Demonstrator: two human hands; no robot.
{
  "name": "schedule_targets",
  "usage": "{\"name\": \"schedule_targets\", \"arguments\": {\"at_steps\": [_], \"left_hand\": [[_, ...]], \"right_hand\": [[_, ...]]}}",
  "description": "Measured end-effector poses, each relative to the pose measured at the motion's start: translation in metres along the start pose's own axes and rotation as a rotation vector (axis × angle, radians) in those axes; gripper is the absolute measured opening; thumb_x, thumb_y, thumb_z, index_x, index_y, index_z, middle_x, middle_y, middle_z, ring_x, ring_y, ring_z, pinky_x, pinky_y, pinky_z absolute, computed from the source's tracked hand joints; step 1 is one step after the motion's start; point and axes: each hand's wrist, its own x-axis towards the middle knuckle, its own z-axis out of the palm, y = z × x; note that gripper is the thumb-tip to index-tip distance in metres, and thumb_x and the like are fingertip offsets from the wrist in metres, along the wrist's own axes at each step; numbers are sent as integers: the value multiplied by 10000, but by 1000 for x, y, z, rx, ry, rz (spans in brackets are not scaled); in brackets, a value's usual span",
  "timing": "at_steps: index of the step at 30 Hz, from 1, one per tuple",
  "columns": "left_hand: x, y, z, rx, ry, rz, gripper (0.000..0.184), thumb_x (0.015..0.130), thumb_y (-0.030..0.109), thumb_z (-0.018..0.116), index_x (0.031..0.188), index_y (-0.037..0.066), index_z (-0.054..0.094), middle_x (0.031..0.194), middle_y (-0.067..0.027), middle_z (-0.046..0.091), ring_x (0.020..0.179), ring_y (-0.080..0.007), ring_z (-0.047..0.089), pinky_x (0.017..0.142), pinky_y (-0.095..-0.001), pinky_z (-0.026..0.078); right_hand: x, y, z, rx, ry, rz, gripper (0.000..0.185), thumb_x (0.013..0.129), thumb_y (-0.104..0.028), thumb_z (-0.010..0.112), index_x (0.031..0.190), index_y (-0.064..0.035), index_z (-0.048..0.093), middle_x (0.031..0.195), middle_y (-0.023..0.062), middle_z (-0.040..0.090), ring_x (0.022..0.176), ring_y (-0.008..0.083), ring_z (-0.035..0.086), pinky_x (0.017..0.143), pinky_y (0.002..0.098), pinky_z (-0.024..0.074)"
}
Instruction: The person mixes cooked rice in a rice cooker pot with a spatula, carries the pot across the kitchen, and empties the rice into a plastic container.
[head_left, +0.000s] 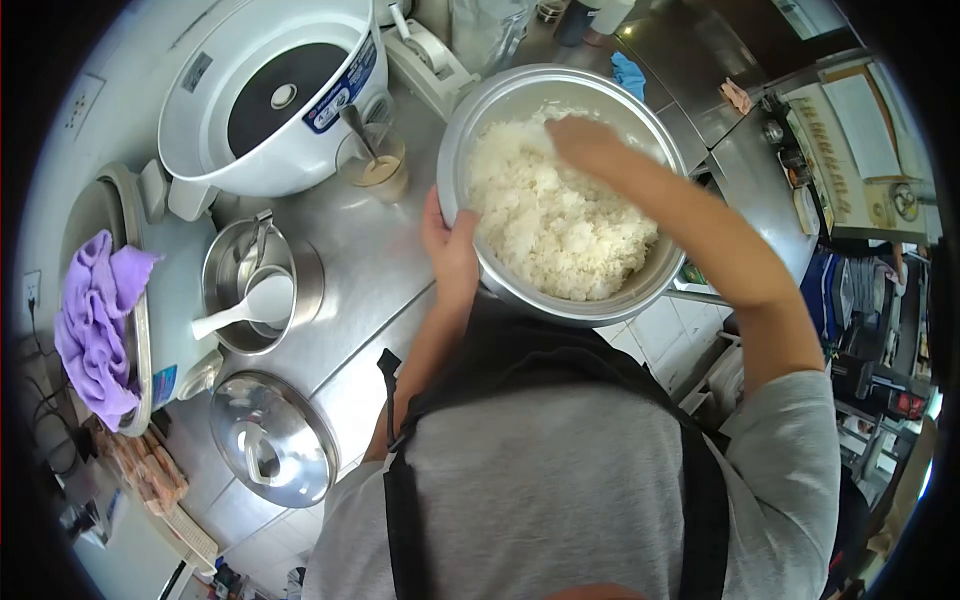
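Observation:
A large metal pot point(510, 290) of cooked white rice point(560, 225) is close in front of me, near the counter's edge. My left hand point(455, 245) grips its left side, with the thumb over the rim and the fingers outside. My right hand point(578, 140) reaches over the pot to the far part of the rice. Motion blurs its fingers, and whether they hold anything cannot be made out. The right forearm crosses above the pot's right rim.
Left of the pot stand a white rice cooker point(270, 165) without its lid, a cup with a spoon point(380, 170), a steel container point(312, 275) holding a white rice paddle point(265, 300), and a metal lid point(270, 440). A purple cloth point(95, 320) drapes over another appliance.

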Motion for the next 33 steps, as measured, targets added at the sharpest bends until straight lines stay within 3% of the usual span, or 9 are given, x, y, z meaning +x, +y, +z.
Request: {"name": "schedule_targets", "arguments": {"at_steps": [6,8,10,13,18,20,24,29,33], "left_hand": [[-51,-21,4,54,111,58,518,789,-7,494,1277,-27,321,1217,-148,436,1074,-177,445,934,-305,355],[-58,-22,0,95,118,26,546,784,-13,517,1290,-24,315,1226,-151,436,1104,-190,438,950,-311,348],[-54,-14,1,150,161,22,576,778,-21,535,1307,-18,305,1245,-155,428,1137,-209,428,968,-319,339],[-32,12,1,251,165,58,627,768,-40,544,1337,-1,283,1292,-160,400,1184,-236,409,996,-327,322],[20,13,0,105,-126,-22,689,748,-87,503,1377,19,243,1358,-151,356,1220,-220,394,1022,-311,299],[17,16,4,54,-89,-26,704,736,-96,487,1386,26,245,1369,-136,357,1214,-203,403,1009,-301,314],[8,15,6,-2,-7,-36,694,737,-106,456,1388,22,251,1369,-132,366,1210,-195,412,1000,-295,323],[1,13,8,9,28,-2,686,737,-116,431,1384,18,247,1359,-132,361,1209,-192,404,1012,-292,307],[-12,11,3,2,94,-18,689,733,-106,433,1381,13,235,1363,-137,334,1224,-199,375,1029,-308,281]], "right_hand": [[-61,10,-58,-132,-74,-133,249,875,-128,431,1055,18,521,964,202,600,929,353,585,781,426,481],[-78,28,-91,-126,-61,134,254,863,-143,467,1042,30,519,956,216,597,929,351,585,790,426,478],[-96,61,-97,-240,-36,139,248,868,-150,460,1013,39,529,943,232,595,912,363,591,788,432,479],[-115,85,-63,-90,-301,325,233,849,-125,459,992,42,539,956,251,594,895,376,597,790,437,476],[-91,107,35,-99,-347,104,209,817,-54,431,953,69,532,895,244,612,755,331,645,563,434,509],[-83,107,35,-114,-597,26,186,817,-41,401,912,60,526,769,212,593,583,287,611,428,407,457],[-74,96,38,340,-693,239,163,814,-29,376,915,41,483,590,146,520,359,201,478,281,346,339],[-78,35,19,392,-494,279,222,844,-74,375,1041,24,404,680,193,566,441,259,535,346,374,386],[-90,1,-1,183,-314,145,249,851,-74,388,1078,28,395,810,254,592,691,352,610,566,432,475]]}}
